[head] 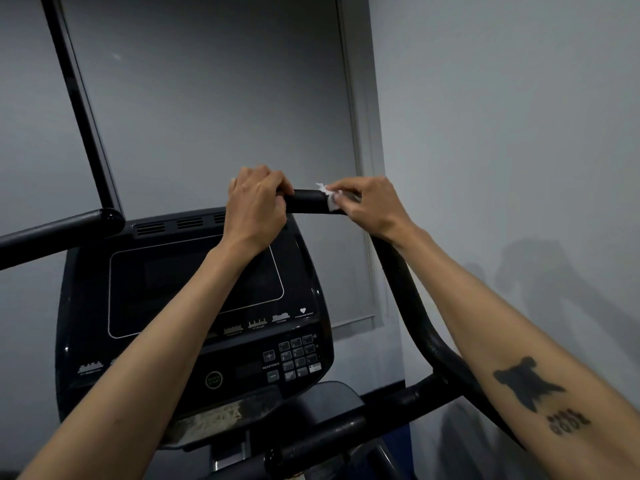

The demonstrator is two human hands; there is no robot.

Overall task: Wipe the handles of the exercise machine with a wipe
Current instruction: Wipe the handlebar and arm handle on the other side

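Your right hand (367, 202) pinches the white wipe (330, 197) against the black handle (308, 201) at the frame's centre, while your left hand (256, 206) grips the handle's end just beside it, above the console (194, 306).

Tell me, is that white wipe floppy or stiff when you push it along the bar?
Probably floppy: the wipe is crumpled and bends round the handle under the right hand. It looks thin and light, pinched by fingertips alone. It may bunch up or tear when rubbed, since its edge already looks ragged.
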